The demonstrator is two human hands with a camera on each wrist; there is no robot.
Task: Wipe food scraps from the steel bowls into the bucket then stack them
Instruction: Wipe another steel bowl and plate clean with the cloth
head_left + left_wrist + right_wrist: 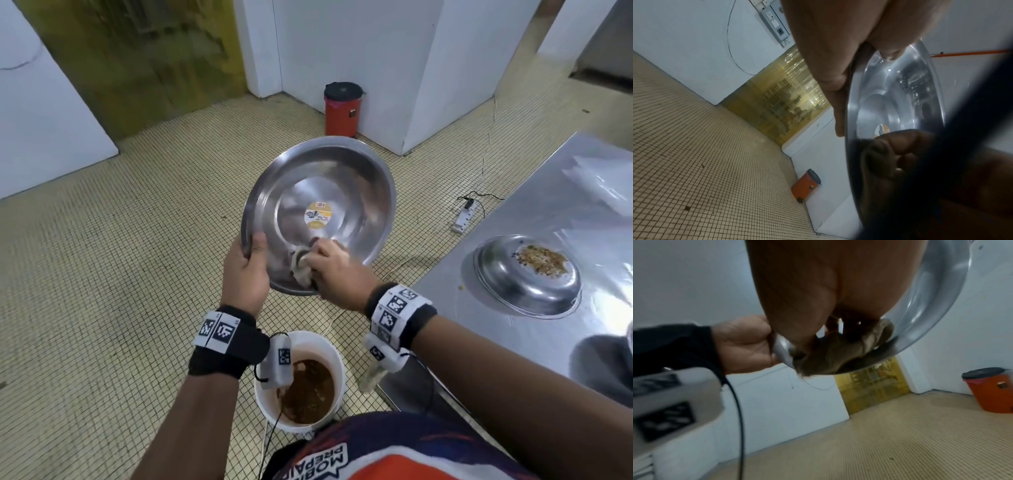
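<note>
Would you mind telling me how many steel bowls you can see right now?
2: one steel bowl held tilted above the bucket, and a second bowl with food scraps on the steel table. Others may lie outside the frame.

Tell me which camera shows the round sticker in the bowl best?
The head view: the whole sticker faces the camera in the middle of the bowl. The left wrist view catches only an edge-on sliver of it behind the fingers. The right wrist view does not show it.

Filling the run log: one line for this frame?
phase: wiping | left hand: holds steel bowl by rim, tilted | right hand: presses cloth inside | white bucket: below | second bowl: scraps, table
</note>
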